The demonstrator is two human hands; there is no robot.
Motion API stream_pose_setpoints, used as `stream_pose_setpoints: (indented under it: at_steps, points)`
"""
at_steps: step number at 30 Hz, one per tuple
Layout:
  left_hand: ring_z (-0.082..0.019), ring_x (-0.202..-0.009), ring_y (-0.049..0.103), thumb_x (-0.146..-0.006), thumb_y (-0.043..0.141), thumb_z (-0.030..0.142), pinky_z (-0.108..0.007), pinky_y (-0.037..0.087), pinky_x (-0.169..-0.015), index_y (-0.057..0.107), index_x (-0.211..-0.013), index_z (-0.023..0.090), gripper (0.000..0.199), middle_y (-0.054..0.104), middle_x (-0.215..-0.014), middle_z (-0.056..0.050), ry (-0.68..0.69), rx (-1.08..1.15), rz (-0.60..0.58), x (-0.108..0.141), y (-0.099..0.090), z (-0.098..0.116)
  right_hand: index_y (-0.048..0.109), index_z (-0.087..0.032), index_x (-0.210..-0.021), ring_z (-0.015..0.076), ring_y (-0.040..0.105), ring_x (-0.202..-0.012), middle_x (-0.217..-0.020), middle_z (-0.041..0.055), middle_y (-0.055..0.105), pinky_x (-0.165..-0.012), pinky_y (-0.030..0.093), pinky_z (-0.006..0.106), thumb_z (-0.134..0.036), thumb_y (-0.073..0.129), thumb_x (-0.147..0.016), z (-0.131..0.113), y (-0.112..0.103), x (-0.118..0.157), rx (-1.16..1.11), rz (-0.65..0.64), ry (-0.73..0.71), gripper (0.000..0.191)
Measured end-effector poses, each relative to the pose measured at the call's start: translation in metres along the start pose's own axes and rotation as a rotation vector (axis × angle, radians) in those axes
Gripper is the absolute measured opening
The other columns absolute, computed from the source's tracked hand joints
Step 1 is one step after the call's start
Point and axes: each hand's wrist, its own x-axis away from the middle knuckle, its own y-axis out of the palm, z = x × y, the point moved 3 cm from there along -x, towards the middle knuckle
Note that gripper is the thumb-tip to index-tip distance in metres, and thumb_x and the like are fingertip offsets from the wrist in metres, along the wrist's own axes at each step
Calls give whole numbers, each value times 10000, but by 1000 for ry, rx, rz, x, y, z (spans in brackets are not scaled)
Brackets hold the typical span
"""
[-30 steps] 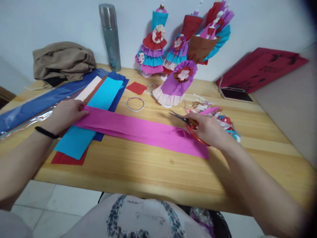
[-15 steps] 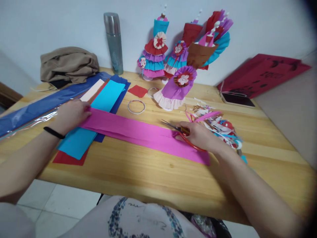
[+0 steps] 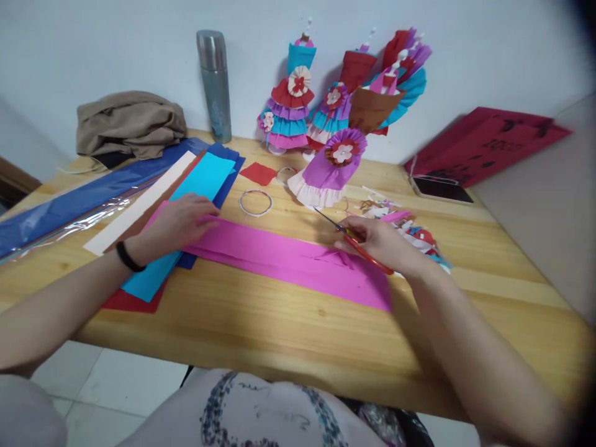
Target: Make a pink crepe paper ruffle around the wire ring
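Observation:
A long pink strip of crepe paper (image 3: 288,261) lies across the wooden table. Over its left part rests my left hand (image 3: 184,218), with fingers stretched out on the paper. Above the strip's right part, my right hand (image 3: 379,242) grips red-handled scissors (image 3: 367,256), whose blades point away to the left. A narrow pink sliver (image 3: 342,256) lies on the strip below the scissors. Blue paper (image 3: 205,177), brown and cream strips (image 3: 144,202) and a red sheet (image 3: 149,304) are stacked partly under the pink one.
Several paper dress figures (image 3: 342,152) stand along the wall beside a steel flask (image 3: 215,87). A ring (image 3: 256,202) and a red scrap (image 3: 258,174) lie mid-table. Cut scraps (image 3: 421,239), a phone (image 3: 442,189) and a red bag (image 3: 488,146) are at right; brown cloth (image 3: 130,124) is at left.
My left hand has moved right along the pink strip, away from its left end. My right hand has shifted slightly with the scissors, and the sliver on the strip now shows.

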Motion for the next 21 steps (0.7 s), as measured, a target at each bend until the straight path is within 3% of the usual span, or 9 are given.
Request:
stream_pose_setpoints:
  at_steps: [2, 7, 12, 16, 18, 21]
  points:
    - [-257, -1117, 587, -976, 454, 285, -390, 459, -1011, 686, -1079, 138, 293, 687, -1121, -121, 129, 18, -120, -10, 11, 21, 675, -189, -899, 211, 628, -699, -793, 59, 712, -617, 446, 294, -373, 644, -806, -7, 3, -5, 27, -13, -32, 208]
    - [-278, -1018, 574, -869, 536, 167, -401, 453, -930, 662, -972, 116, 171, 647, -1037, -144, 183, -24, -240, -31, 22, 40, 678, -179, -903, 158, 571, -639, -749, 26, 676, -598, 386, 260, -347, 623, -822, -18, 15, -7, 61, -12, -45, 194]
    - [-200, -753, 535, -741, 529, 123, -303, 381, -660, 560, -735, 174, 60, 611, -795, -58, 236, 78, -367, -39, 8, 45, 699, -166, -961, 150, 576, -661, -794, 29, 698, -611, 408, 251, -321, 630, -811, -26, 17, -1, -16, -60, -86, 227]
    - [-182, -688, 546, -635, 627, 145, -260, 344, -585, 627, -725, 190, 100, 647, -738, -19, 190, 246, -486, -33, -10, 50, 725, -176, -920, 132, 559, -619, -766, 18, 705, -577, 414, 234, -185, 592, -771, -40, 17, 6, -71, -157, -180, 200]
    - [-174, -643, 569, -600, 678, 148, -236, 367, -553, 676, -695, 192, 104, 677, -694, -10, 191, 410, -616, -27, -13, 53, 732, -182, -891, 124, 550, -594, -738, 11, 700, -560, 410, 228, -148, 567, -767, -50, 15, 9, -86, -186, -223, 209]
    - [-165, -507, 578, -586, 735, 137, -217, 395, -451, 725, -624, 193, 68, 698, -598, -6, 180, 706, -957, -13, -12, 56, 740, -184, -914, 127, 555, -577, -713, 12, 695, -552, 413, 233, -162, 575, -790, -69, 7, 9, -94, -145, -288, 208]
